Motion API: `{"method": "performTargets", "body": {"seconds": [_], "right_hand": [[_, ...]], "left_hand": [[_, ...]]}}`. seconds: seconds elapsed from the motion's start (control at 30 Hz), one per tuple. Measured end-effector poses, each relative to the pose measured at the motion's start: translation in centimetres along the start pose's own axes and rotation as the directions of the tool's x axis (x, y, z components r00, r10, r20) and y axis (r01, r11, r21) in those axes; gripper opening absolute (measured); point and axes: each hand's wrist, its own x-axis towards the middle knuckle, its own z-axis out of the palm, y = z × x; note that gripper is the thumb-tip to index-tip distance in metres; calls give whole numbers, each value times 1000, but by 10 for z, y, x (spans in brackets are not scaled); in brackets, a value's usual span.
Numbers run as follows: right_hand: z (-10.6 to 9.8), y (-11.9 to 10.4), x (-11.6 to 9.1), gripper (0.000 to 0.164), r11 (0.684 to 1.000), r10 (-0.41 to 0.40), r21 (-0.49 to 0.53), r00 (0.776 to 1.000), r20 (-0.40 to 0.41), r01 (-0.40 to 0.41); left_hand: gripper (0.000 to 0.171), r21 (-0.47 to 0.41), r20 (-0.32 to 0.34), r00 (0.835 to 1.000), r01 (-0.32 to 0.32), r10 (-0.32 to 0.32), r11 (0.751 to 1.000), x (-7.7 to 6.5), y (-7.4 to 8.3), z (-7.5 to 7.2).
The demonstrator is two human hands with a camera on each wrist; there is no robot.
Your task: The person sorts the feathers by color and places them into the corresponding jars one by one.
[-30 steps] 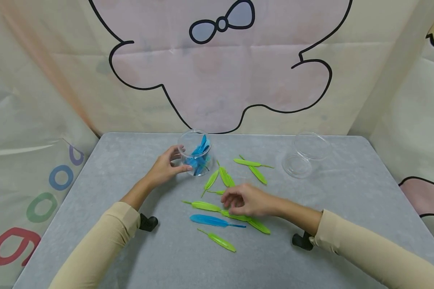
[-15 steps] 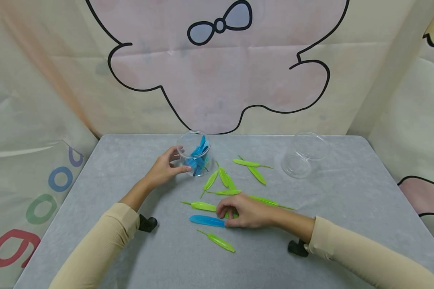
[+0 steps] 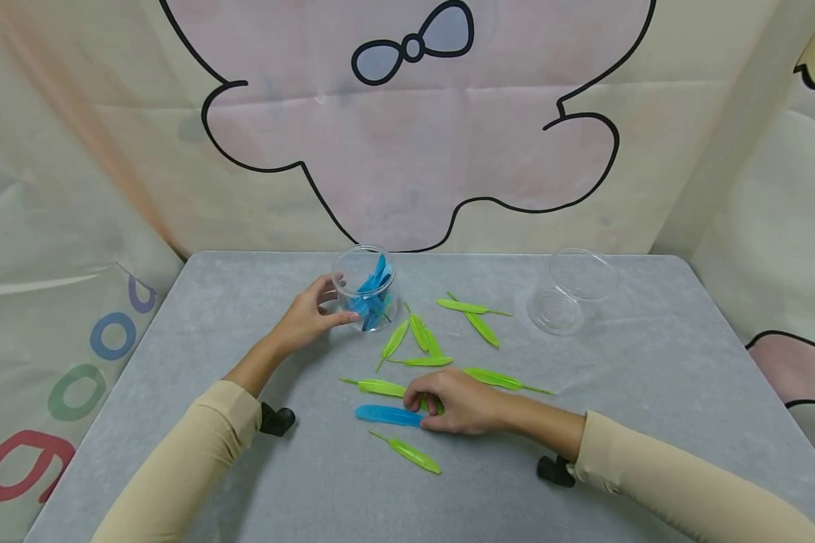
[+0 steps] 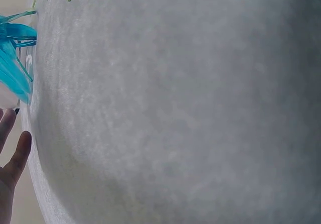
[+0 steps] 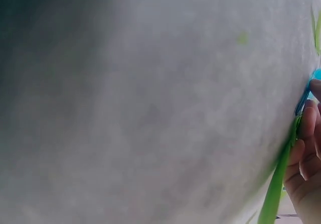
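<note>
At the left, my left hand (image 3: 306, 313) holds a clear plastic cup (image 3: 349, 282) by its side, thumb in front and fingers behind. Several blue feathers (image 3: 375, 292) stand bunched inside it; they also show at the edge of the left wrist view. Nearer the front, my right hand (image 3: 460, 403) pinches the quill end of a blue feather (image 3: 385, 415) whose vane lies along the table. A green feather (image 5: 273, 196) runs right beside these fingers in the right wrist view. The hand hides part of the green feathers under it.
Several green feathers lie scattered between the hands, such as a front green feather (image 3: 414, 456), a green feather (image 3: 505, 379) beyond the right wrist and a crossed pair (image 3: 472, 307) farther back. A second clear cup (image 3: 555, 311) stands back right. A printed cloth wall (image 3: 516, 151) rises behind the table.
My right hand has come down and toward me from over the green feathers, and its thumb and finger have closed on the blue feather's quill. The left hand and cup have stayed put.
</note>
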Motion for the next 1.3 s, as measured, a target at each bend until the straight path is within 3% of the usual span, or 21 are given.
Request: {"method": "performTargets", "body": {"seconds": [0.47,0.7,0.8,1.3], "right_hand": [[2,-1,2,22,999,1,-53,1000,6,0],[0,-6,7,20,997,57,-55,998,38,-55],[0,-7,9,19,996,73,-53,996,42,-71],[1,-14,13,13,991,101,-88,995,7,-100]], "left_hand": [[74,16,-6,1000,9,-9,1000,1,-1,1],[81,-1,-21,1000,0,0,1000,16,-38,5],[82,8,-25,1000,-10,10,1000,18,-44,5],[81,2,-28,1000,1,-1,1000,17,-44,5]]}}
